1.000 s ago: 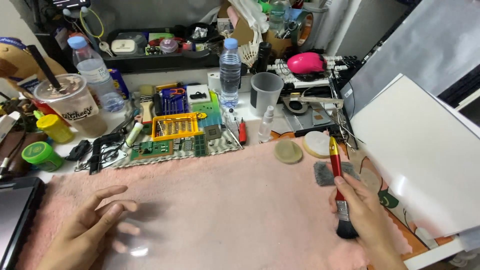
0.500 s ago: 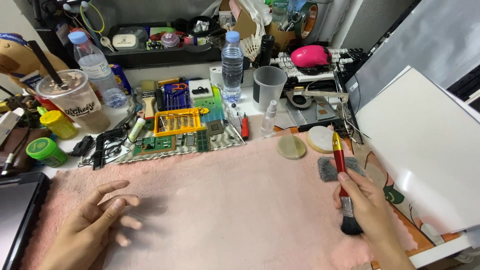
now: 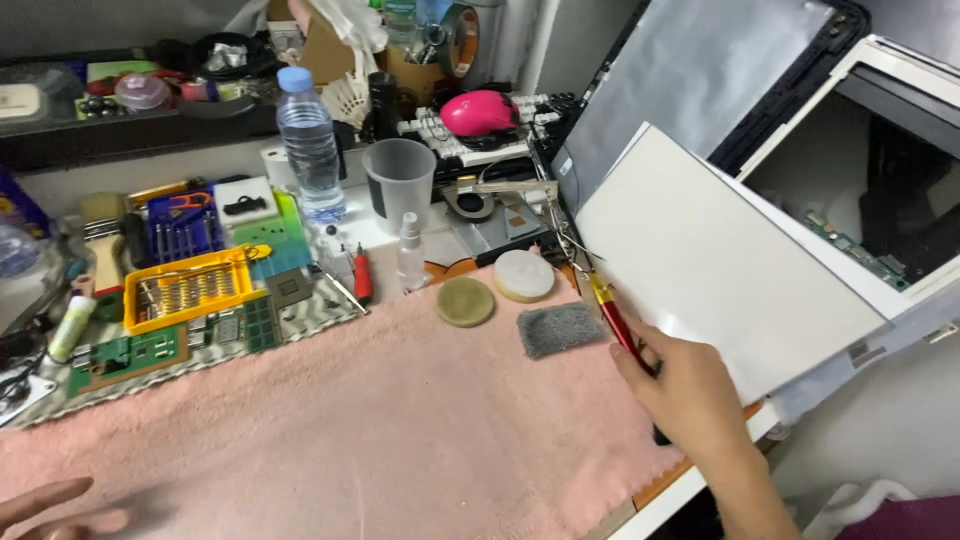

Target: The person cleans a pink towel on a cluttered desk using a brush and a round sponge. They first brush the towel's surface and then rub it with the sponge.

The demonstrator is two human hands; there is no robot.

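My right hand [image 3: 690, 395] grips a red-handled brush [image 3: 615, 318] near the right edge of the pink towel [image 3: 350, 430]. The brush handle points up and away; its bristle end is hidden behind the hand. Just left of the hand lie a grey abrasive pad [image 3: 558, 327], an olive round disc [image 3: 465, 301] and a white round disc [image 3: 524, 275]. My left hand [image 3: 50, 505] rests at the towel's lower left corner, fingers spread, holding nothing. A white panel [image 3: 720, 260] leans just right of the brush.
Behind the towel stand a water bottle [image 3: 308, 140], a clear plastic cup [image 3: 400, 185], a small spray bottle [image 3: 410, 252], a yellow parts tray [image 3: 195, 288], green circuit boards [image 3: 130, 352] and a red screwdriver [image 3: 362, 275]. A pink mouse [image 3: 478, 112] sits on a keyboard.
The view has swung right, so the white panel and an open device casing now fill the right side. My right hand with the brush moved slightly toward the towel's right edge. The left hand has slid almost out of view.
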